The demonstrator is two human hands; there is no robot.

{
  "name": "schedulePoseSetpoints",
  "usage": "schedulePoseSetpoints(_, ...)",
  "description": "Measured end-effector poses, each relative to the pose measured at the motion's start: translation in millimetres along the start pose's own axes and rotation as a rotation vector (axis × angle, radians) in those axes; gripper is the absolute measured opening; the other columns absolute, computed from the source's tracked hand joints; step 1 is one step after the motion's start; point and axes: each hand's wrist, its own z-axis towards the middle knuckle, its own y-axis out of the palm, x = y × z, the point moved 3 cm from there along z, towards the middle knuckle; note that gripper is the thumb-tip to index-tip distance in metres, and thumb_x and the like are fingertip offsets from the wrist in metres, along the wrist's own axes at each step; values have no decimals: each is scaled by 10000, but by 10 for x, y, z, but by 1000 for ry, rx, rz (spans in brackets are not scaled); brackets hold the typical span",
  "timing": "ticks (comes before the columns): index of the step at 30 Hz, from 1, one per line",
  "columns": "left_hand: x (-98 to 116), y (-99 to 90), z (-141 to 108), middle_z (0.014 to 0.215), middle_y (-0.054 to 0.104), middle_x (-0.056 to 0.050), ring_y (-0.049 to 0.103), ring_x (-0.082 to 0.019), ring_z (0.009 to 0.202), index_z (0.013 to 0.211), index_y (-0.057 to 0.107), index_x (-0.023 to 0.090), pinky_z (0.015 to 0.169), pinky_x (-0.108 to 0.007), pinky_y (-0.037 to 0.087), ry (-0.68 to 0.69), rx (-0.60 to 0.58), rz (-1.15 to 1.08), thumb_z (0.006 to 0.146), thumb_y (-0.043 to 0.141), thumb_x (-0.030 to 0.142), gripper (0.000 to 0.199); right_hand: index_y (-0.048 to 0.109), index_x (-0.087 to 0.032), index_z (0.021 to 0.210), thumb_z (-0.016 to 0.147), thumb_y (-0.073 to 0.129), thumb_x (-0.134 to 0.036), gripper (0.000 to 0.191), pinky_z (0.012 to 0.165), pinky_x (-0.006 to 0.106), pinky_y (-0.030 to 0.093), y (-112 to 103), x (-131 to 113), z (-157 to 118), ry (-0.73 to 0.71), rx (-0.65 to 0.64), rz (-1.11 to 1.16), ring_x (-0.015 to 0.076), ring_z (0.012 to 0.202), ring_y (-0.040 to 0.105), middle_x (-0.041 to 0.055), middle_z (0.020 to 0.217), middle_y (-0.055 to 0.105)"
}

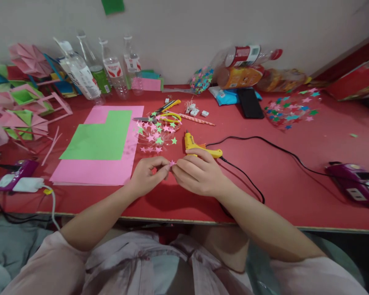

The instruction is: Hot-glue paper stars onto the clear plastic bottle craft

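Between my hands, above the red table's front part, is a small pink paper star (172, 163). My left hand (150, 174) pinches it from the left with thumb and forefinger. The fingertips of my right hand (198, 172) close on its right side, partly hiding it. Just beyond my right hand lies a yellow glue gun (199, 148), its nozzle toward the wall and its black cord running right. Past my left hand sits a clear plastic piece covered with pink and green stars (158, 131). Yellow-handled scissors (170, 119) lie partly behind it.
Green paper (101, 137) lies on pink sheets (95, 172) at left. Plastic bottles (115, 73) stand along the wall; folded paper shapes (27, 98) fill the far left. A black phone (250, 103) and another star-covered piece (292, 110) lie right. Power strips (353, 182) sit at both sides.
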Motion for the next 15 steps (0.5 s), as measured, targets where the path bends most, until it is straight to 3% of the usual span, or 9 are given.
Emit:
schedulePoseSetpoints(2, 11, -39, -8, 541, 579, 35, 532, -81, 518, 608, 544, 180, 547, -203, 428, 43, 58, 65, 834, 492, 167, 233, 643, -244, 876, 897, 467, -221, 178, 761, 366, 462, 15, 147, -28, 113, -94, 53, 187, 773, 574, 36, 854, 681)
schedulePoseSetpoints(5, 28, -139, -11, 533, 564, 33, 518, -80, 505, 608, 528, 179, 528, -208, 409, 120, 165, 157, 824, 489, 153, 221, 632, -159, 974, 839, 491, -200, 200, 704, 373, 425, 71, 480, -180, 466, -353, 17, 239, 834, 577, 113, 918, 670)
schedulePoseSetpoints(9, -2, -303, -4, 545, 562, 32, 515, -76, 511, 617, 525, 183, 527, -211, 405, 155, 314, 187, 817, 492, 135, 208, 619, -109, 1037, 769, 533, -168, 288, 723, 356, 412, 184, 697, -409, 646, -740, -44, 261, 888, 583, 146, 1014, 657)
schedulePoseSetpoints(11, -47, -363, 2, 533, 548, 38, 504, -76, 504, 624, 520, 188, 534, -216, 407, 120, 361, 172, 827, 492, 142, 210, 613, -107, 1048, 761, 525, -153, 303, 712, 350, 411, 245, 679, -435, 651, -786, -63, 269, 912, 583, 153, 1056, 641)
schedulePoseSetpoints(15, -105, -411, 11, 524, 531, 42, 495, -76, 499, 623, 496, 195, 547, -227, 410, 77, 393, 148, 848, 482, 166, 227, 622, -92, 988, 740, 494, -93, 279, 664, 340, 412, 364, 603, -411, 635, -742, -78, 263, 877, 584, 170, 1025, 623)
